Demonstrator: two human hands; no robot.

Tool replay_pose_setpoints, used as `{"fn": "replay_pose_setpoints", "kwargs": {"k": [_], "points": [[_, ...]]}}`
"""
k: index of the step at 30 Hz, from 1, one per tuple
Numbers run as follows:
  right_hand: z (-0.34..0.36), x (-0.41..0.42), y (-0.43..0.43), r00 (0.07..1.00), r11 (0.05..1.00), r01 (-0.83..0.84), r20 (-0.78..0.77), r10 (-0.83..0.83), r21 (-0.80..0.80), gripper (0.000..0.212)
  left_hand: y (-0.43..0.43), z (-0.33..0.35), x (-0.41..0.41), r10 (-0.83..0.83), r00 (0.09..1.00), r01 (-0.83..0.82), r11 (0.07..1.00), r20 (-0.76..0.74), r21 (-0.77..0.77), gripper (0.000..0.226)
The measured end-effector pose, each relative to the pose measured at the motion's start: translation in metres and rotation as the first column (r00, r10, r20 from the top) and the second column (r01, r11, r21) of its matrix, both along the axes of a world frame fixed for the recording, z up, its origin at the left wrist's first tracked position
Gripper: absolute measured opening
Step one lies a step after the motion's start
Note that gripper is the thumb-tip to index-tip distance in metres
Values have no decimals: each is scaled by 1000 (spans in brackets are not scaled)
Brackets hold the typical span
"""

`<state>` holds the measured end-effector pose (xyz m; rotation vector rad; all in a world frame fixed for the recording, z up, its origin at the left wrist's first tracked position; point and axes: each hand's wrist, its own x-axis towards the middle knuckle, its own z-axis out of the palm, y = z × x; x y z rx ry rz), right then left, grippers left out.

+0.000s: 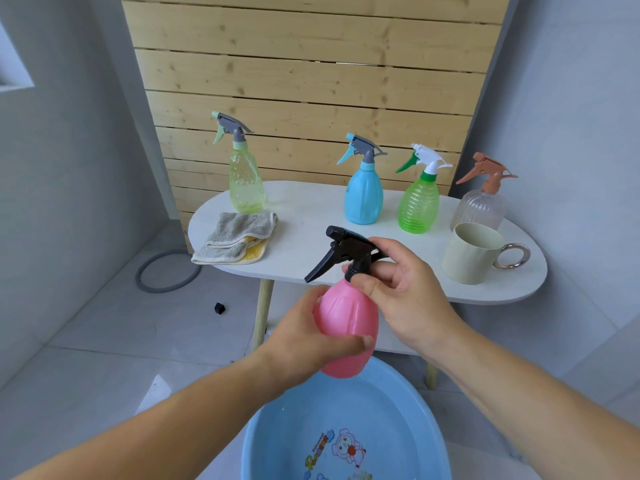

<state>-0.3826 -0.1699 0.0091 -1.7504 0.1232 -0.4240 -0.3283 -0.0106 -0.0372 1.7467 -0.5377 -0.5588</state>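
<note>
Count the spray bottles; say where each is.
5. Four stand on the white table: yellow-green bottle at left, blue bottle, green bottle, clear bottle at right. The left hand and right hand hold the pink bottle above the basin. None appears hidden.

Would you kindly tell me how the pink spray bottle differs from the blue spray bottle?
The pink spray bottle has an all-black head; the blue spray bottle has a grey head with a blue trigger. The pink one is gripped by the left hand and right hand over the basin; the blue one stands free on the table. Both are opaque and ribbed.
</note>
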Motion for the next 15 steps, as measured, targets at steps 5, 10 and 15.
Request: {"fn": "replay_pose_setpoints", "kwargs": {"k": [5, 10, 15], "points": [[19, 15, 0, 997, 997, 51, 57, -48, -52, 46, -10, 10, 12, 22, 986, -32, 998, 162, 56, 94], [27, 47, -17, 992, 989, 120, -16, -122, -91, 61, -14, 31, 50, 89, 983, -87, 996, 158, -16, 79], [8, 94, -33, 980, 998, 62, -188, -60, 4, 33, -30, 43, 120, 171, 976, -168, 985, 134, -36, 99]]}}
